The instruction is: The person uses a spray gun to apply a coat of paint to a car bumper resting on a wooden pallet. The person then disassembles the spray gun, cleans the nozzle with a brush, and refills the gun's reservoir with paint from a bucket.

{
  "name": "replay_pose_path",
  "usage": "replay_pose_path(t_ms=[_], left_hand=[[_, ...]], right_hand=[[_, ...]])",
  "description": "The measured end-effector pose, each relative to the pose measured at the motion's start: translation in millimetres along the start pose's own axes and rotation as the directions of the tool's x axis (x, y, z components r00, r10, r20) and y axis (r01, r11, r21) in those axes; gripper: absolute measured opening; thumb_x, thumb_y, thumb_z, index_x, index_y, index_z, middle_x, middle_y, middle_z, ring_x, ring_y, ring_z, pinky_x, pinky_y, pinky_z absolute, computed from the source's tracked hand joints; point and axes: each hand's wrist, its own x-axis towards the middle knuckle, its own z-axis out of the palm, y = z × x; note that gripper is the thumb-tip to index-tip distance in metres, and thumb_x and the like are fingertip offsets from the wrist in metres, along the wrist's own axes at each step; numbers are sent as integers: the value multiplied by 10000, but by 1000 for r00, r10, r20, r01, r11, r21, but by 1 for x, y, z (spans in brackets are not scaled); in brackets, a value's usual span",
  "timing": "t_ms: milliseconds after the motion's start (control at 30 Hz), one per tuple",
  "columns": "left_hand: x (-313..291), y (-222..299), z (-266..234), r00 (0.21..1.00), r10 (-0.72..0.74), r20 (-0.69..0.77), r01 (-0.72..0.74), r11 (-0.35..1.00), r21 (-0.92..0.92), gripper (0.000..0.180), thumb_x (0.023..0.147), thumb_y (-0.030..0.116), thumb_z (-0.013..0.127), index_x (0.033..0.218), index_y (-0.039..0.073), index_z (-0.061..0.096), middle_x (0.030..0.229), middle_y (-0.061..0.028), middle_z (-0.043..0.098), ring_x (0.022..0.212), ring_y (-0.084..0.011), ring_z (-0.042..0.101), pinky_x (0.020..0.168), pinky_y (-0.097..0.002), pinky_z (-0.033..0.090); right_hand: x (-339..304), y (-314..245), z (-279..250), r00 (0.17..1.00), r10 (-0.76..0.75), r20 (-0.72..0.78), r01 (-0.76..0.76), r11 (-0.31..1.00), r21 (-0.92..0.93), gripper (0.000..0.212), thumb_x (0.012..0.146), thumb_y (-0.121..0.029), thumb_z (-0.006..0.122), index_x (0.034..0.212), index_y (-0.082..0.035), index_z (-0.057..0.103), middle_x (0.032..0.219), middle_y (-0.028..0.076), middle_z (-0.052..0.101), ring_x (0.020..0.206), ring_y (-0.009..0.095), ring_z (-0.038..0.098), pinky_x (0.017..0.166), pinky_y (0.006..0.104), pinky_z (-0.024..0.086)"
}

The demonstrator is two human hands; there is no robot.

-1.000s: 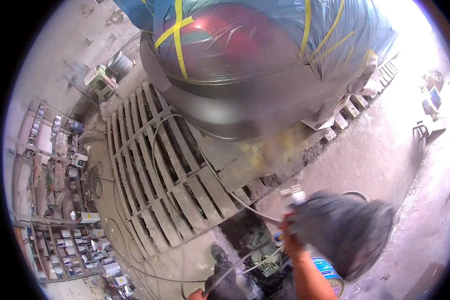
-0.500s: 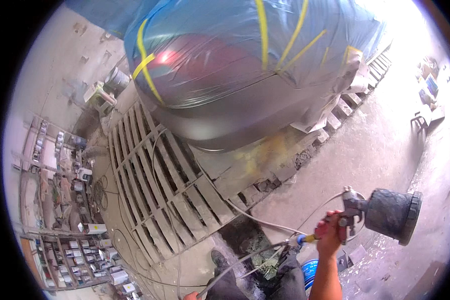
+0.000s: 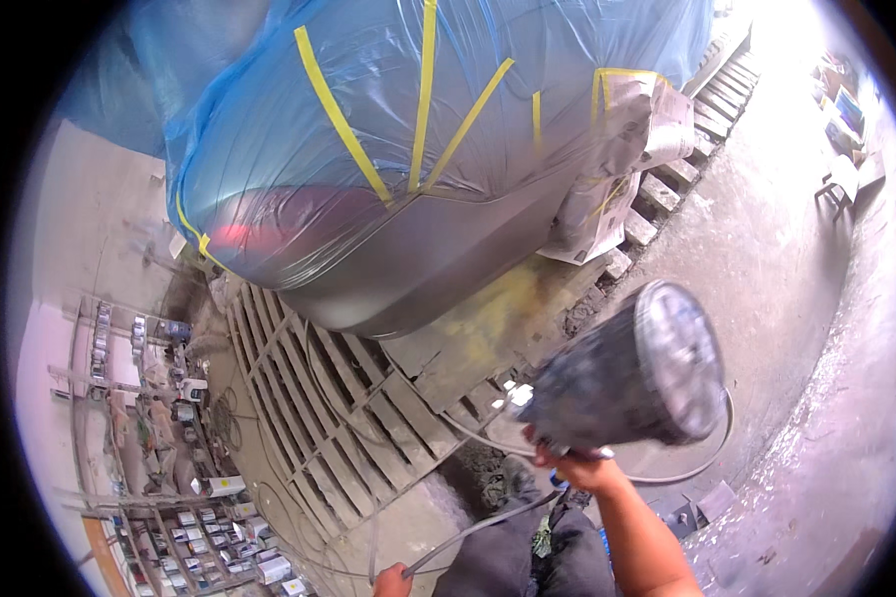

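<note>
My right hand is wrapped round the grip of a spray gun, whose large dark cup is tilted and smeared by motion. The cup covers much of the gun's body. At the lower edge my left hand is closed on a grey air hose that runs to the gun. Ahead is the corner of a car with a grey bumper, apart from the gun. Blue plastic sheeting, held by yellow tape, wraps the car above the bumper; a red lamp shows through it.
A slatted floor grate lies below the bumper, with hoses across it. Masking paper hangs from the car's right side. Shelves of cans and boxes stand at left. A chair-like object is at far right.
My right hand has moved left and up with the spray gun, and its cup has turned. My view has shifted, so the car sits lower and further left. My left hand still holds the hose.
</note>
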Motion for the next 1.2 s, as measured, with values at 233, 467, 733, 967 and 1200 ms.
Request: replay_pose_path(t_ms=[233, 467, 733, 967, 1200], left_hand=[[34, 20, 6, 996, -59, 60, 64, 995, -77, 290, 806, 357, 648, 949, 105, 646, 862, -188, 661, 859, -382, 630, 751, -447, 497], [70, 55, -9, 988, 0, 154, 2, 1000, -17, 293, 801, 361, 651, 903, 87, 642, 839, -185, 658, 845, -364, 635, 732, -440, 493], [90, 74, -23, 995, 62, 81, -61, 998, -12, 265, 796, 320, 667, 838, 61, 632, 750, -179, 643, 737, -353, 632, 670, -414, 489], [68, 153, -3, 998, 59, 16, -57, 991, -117, 289, 824, 326, 649, 848, 40, 624, 733, -168, 640, 728, -346, 635, 665, -408, 488], [28, 243, 23, 990, -8, 143, 6, 1000, 16, 376, 841, 384, 630, 941, 22, 631, 856, -217, 651, 850, -370, 634, 748, -423, 486]], right_hand=[[-35, 29, -99, 554, 424, -717, 98, 822, 561, 261, 915, -297, 610, 1115, -136, 564, 886, 8, 601, 613, 62, 525, 454, 191, 394], [-26, 32, -84, 716, 363, -596, 13, 847, 532, 334, 909, -281, 604, 1201, -130, 545, 877, 11, 613, 646, 67, 525, 482, 197, 353], [36, 21, -124, 928, 181, -326, -27, 905, 424, 157, 843, -38, 636, 1000, -47, 640, 818, 21, 636, 719, 109, 601, 609, 260, 489], [25, 57, -278, 498, 289, -818, 297, 829, 474, 252, 940, -318, 565, 1111, -136, 532, 915, -13, 588, 611, 73, 526, 431, 229, 441], [18, 110, -282, 816, 323, -480, -19, 844, 535, 323, 921, -259, 599, 1187, -93, 524, 999, 22, 618, 669, 64, 540, 513, 210, 414]])
